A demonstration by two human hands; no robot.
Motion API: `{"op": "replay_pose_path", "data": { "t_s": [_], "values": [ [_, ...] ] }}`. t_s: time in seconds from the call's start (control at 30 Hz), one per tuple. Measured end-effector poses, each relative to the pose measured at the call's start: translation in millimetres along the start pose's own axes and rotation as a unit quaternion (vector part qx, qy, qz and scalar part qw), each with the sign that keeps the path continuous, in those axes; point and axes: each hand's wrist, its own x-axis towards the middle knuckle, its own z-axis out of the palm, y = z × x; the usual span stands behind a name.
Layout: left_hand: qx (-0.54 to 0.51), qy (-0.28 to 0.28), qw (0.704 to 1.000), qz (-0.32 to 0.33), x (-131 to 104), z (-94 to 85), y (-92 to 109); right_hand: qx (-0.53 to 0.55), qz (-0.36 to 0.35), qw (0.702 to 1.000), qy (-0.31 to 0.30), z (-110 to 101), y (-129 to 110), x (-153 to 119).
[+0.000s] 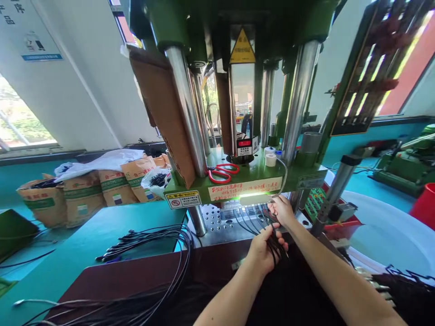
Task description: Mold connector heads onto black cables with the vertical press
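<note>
My left hand is closed round a bundle of black cables in front of the press. The cables fan out from it to a metal mould plate under the green press block. Just beyond, my right hand is bent at the mould's right side, its fingers pinched at a black cable; the fingertips are partly hidden. A lit lamp shines above the mould. Red-handled scissors lie on the green block.
Steel columns flank the work area. More black cables lie on the teal table at left, with others across the dark front surface. Paper sacks stand behind. A large white round tub is at right.
</note>
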Motion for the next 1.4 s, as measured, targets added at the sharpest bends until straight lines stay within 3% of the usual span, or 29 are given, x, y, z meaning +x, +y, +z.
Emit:
{"op": "replay_pose_path", "data": {
  "t_s": [0.2, 0.47, 0.63, 0.7, 0.87, 1.0, 1.13, 1.27, 1.4],
  "values": [
    [-0.052, -0.004, 0.999, -0.010, -17.0, 4.6, -6.8, 0.022, -0.007, 0.999, 0.042, 0.8, -11.4, -16.1],
    [-0.101, -0.040, 0.993, -0.044, -73.4, -4.4, -24.6, 0.048, 0.035, 0.994, 0.091, -3.1, -11.2, -21.0],
    [-0.020, -0.089, 0.989, -0.114, -104.4, -22.3, -52.5, 0.026, 0.050, 0.994, 0.093, -3.7, -2.5, -27.6],
    [-0.004, -0.090, 0.991, -0.095, -109.1, -28.1, -54.9, 0.010, 0.055, 0.994, 0.092, -6.0, 1.5, -26.9],
    [-0.037, -0.018, 0.998, 0.047, -88.2, -20.2, -18.7, -0.066, 0.082, 0.994, 0.032, -25.6, 13.1, -30.1],
    [-0.012, 0.010, 0.997, 0.074, -52.3, -12.1, 14.0, -0.149, 0.083, 0.983, -0.072, -49.9, 11.6, -39.5],
    [-0.003, 0.034, 0.995, 0.089, -28.8, -18.6, 24.9, -0.254, 0.019, 0.951, -0.178, -77.9, 1.0, -39.2],
    [-0.004, 0.035, 0.995, 0.090, -24.5, -25.1, 28.2, -0.350, -0.065, 0.910, -0.213, -94.9, 1.9, -35.5],
    [-0.019, 0.030, 0.996, 0.082, -24.7, -27.1, 31.8, -0.537, -0.146, 0.803, -0.214, -83.2, -4.3, -40.8]
  ]
}}
